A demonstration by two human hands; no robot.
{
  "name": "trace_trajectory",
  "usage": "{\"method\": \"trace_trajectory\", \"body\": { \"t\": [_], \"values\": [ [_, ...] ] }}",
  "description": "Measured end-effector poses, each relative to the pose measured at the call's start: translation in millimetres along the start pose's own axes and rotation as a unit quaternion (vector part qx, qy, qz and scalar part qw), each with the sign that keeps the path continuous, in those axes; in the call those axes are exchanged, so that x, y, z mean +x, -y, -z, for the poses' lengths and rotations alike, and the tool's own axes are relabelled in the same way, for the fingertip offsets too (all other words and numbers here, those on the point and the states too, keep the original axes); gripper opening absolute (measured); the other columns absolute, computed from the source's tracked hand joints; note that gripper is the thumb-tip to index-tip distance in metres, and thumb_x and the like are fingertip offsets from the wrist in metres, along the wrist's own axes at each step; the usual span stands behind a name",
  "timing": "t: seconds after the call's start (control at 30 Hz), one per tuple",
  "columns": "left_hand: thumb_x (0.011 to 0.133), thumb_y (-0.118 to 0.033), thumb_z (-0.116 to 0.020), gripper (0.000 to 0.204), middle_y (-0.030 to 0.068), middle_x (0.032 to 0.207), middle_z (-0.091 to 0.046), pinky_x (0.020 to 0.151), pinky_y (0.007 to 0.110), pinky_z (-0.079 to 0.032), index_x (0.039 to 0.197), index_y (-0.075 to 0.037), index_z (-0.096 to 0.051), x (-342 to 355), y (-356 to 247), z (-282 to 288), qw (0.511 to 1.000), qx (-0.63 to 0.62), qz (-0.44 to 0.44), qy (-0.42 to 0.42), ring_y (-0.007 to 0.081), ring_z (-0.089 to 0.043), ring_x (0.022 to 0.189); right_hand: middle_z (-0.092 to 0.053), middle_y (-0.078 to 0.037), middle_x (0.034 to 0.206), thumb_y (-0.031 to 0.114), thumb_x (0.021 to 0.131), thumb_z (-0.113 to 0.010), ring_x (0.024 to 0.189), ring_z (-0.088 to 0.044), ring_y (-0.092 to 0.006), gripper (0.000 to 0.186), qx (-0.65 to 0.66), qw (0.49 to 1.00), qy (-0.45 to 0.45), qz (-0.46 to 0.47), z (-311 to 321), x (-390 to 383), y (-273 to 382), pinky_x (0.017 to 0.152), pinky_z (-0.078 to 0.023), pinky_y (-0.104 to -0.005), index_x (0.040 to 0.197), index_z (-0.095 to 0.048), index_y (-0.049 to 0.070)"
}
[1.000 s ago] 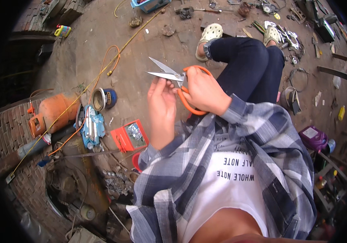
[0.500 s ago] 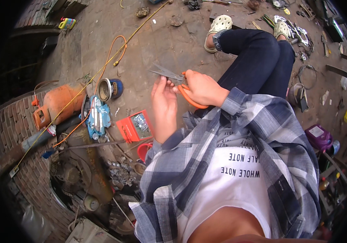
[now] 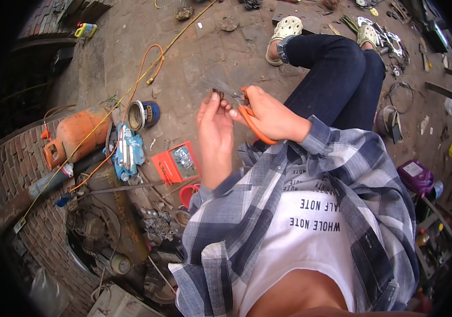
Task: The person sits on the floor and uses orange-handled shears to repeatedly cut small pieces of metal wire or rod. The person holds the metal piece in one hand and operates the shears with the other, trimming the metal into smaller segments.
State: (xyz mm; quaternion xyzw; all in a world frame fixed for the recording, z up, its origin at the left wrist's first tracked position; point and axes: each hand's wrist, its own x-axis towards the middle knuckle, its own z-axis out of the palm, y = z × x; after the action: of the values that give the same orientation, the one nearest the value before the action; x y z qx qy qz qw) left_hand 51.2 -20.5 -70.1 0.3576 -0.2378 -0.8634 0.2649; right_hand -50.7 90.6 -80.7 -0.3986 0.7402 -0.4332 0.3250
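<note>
Clamping orange-handled scissors (image 3: 254, 128) in the right hand (image 3: 275, 113), with blurred blades (image 3: 229, 90) slanting forward-left, just beside the fingertips (image 3: 214, 97) of the left hand (image 3: 215, 127), though cannot tell whether pinching there.

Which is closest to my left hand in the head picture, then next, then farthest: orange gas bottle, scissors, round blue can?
1. Scissors: beside the left hand, mostly right.
2. Round blue can: to its left.
3. Orange gas bottle: farther left.
</note>
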Motion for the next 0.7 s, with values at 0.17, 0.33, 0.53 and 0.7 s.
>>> {"method": "trace_trajectory", "body": {
  "t": [0.17, 0.33, 0.53, 0.7],
  "values": [
    [0.089, -0.003, -0.058, 0.011, 0.0038, 0.089, -0.061, 0.068, 0.026, -0.046, 0.099, -0.003, -0.059, -8, -3, -7, 0.998, 0.038, -0.039, 0.019, 0.0125, -0.054, 0.078, -0.052, -0.027, 0.108, 0.043, 0.082, -0.064, 0.108, -0.049, -0.0411, 0.064, -0.068, 0.996, -0.039, 0.042, 8, -6, 10, 0.095, -0.038, -0.0439, 0.115, -0.047, -0.009],
    [0.090, -0.005, -0.057, 0.011, 0.0039, 0.086, -0.058, 0.052, 0.023, -0.043, 0.102, -0.005, -0.058, -8, 0, -5, 0.993, 0.078, -0.084, 0.006, 0.0135, -0.052, 0.077, -0.050, -0.026, 0.110, 0.042, 0.082, -0.064, 0.111, -0.047, -0.0420, 0.062, -0.078, 0.994, -0.058, 0.055, 7, -8, 13, 0.097, -0.036, -0.0455, 0.115, -0.047, -0.008],
    [0.090, -0.005, -0.058, 0.012, 0.0065, 0.091, -0.061, 0.055, 0.023, -0.045, 0.102, -0.004, -0.058, -12, 0, -10, 0.991, 0.082, -0.104, 0.017, 0.0155, -0.056, 0.081, -0.050, -0.026, 0.107, 0.040, 0.082, -0.064, 0.105, -0.048, -0.0403, 0.061, -0.066, 0.994, -0.063, 0.063, 9, -9, 20, 0.093, -0.038, -0.0448, 0.113, -0.046, -0.009],
    [0.089, -0.002, -0.057, 0.012, 0.0074, 0.095, -0.062, 0.081, 0.030, -0.050, 0.102, 0.000, -0.058, -17, -2, -20, 0.986, 0.106, -0.128, 0.003, 0.0171, -0.060, 0.087, -0.050, -0.025, 0.104, 0.040, 0.082, -0.065, 0.100, -0.049, -0.0389, 0.060, -0.075, 0.993, -0.069, 0.067, 11, -10, 23, 0.090, -0.039, -0.0439, 0.111, -0.046, -0.010]
  ]
}}
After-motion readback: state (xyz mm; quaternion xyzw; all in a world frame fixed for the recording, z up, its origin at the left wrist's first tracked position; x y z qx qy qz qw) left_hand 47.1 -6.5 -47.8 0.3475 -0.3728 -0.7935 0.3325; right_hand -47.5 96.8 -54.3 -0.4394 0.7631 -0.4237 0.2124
